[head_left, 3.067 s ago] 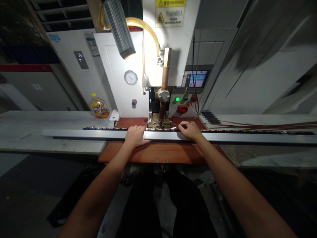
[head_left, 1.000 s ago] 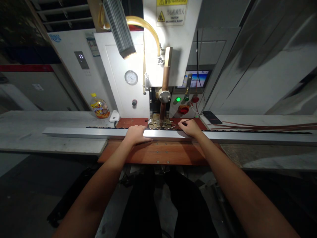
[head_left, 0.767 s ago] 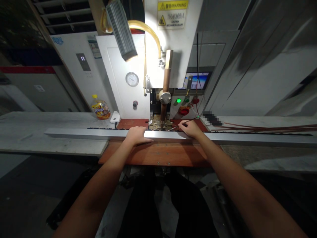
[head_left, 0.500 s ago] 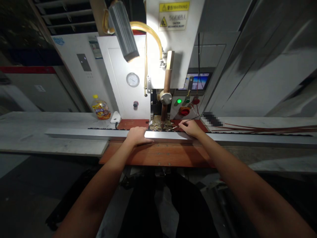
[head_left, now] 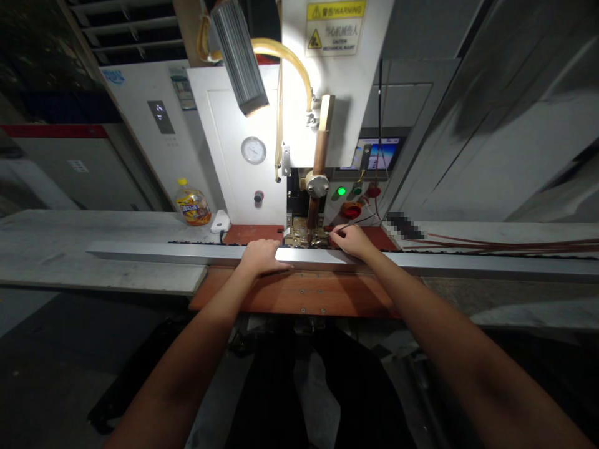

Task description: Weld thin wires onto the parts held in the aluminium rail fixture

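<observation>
A long silver metal bar (head_left: pixel 154 252) lies across the bench in front of a machine. My left hand (head_left: pixel 262 257) is wrapped over the bar, its thumb along the front face and the fingertips hidden behind. Just right of the copper electrode (head_left: pixel 312 215), my right hand (head_left: pixel 350 241) is closed in a pinch. A thin dark wire-like piece (head_left: pixel 364 219) sticks out behind those fingers; its exact kind is unclear. The electrode points down at a small brass-coloured fixture (head_left: pixel 294 232) behind the bar. A dark uneven strip runs along the bar's back edge.
Under the bar is a red-brown board (head_left: pixel 281 299) with screws. A yellow-capped bottle (head_left: pixel 193 206) and a white device (head_left: pixel 220 221) stand left. Right are a lit green button (head_left: pixel 341 191), a red knob (head_left: pixel 350 211), a screen (head_left: pixel 384 153) and brown rods (head_left: pixel 468 244).
My right hand has moved slightly left, closer to the electrode and fixture. My left hand keeps its hold on the bar. The whole view has shifted a little.
</observation>
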The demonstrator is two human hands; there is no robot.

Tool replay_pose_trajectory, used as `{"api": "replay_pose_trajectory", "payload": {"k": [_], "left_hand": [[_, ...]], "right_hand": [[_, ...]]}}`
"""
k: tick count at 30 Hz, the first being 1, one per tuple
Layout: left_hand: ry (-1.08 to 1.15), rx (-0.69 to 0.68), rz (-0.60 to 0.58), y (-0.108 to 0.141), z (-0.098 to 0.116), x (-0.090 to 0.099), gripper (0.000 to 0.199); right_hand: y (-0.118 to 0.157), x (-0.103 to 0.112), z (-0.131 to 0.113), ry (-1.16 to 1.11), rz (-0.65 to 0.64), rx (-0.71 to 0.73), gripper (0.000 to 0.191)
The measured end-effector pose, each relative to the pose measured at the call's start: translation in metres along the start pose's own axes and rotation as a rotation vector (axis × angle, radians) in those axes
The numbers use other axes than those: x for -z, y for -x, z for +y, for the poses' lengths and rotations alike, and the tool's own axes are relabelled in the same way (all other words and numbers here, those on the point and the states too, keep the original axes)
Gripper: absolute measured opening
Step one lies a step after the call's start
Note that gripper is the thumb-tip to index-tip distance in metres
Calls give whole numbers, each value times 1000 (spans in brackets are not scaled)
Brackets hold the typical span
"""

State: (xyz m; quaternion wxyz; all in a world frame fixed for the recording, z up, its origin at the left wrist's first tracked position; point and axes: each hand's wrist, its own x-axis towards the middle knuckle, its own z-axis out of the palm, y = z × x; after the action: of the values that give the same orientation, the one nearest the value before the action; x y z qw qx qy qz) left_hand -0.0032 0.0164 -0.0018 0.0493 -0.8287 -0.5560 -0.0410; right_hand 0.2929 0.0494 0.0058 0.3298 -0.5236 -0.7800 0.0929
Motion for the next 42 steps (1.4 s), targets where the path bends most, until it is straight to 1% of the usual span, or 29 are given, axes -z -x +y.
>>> {"api": "replay_pose_trajectory", "payload": {"k": [6, 11, 16, 23, 29, 33, 38, 42], "left_hand": [[18, -1, 3, 0, 0, -1, 76], [18, -1, 5, 1, 0, -1, 77], [13, 2, -4, 1, 0, -1, 78], [6, -7, 2, 2, 2, 1, 77], [21, -9, -18, 2, 2, 6, 80], [31, -29, -17, 2, -2, 7, 72], [63, -84, 13, 4, -6, 10, 60], [67, -109, 39, 5, -7, 11, 56]], "right_hand": [[-1, -8, -1, 46, -13, 28, 26], [-1, -13, -2, 38, -16, 36, 25], [1, -12, -4, 6, -59, 41, 25], [3, -12, -5, 4, -58, 39, 23], [4, -12, -5, 27, -75, 46, 25], [4, -12, -6, 38, -64, 63, 24], [4, -11, -6, 47, -75, 72, 26], [4, -11, -7, 41, -67, 57, 24]]}}
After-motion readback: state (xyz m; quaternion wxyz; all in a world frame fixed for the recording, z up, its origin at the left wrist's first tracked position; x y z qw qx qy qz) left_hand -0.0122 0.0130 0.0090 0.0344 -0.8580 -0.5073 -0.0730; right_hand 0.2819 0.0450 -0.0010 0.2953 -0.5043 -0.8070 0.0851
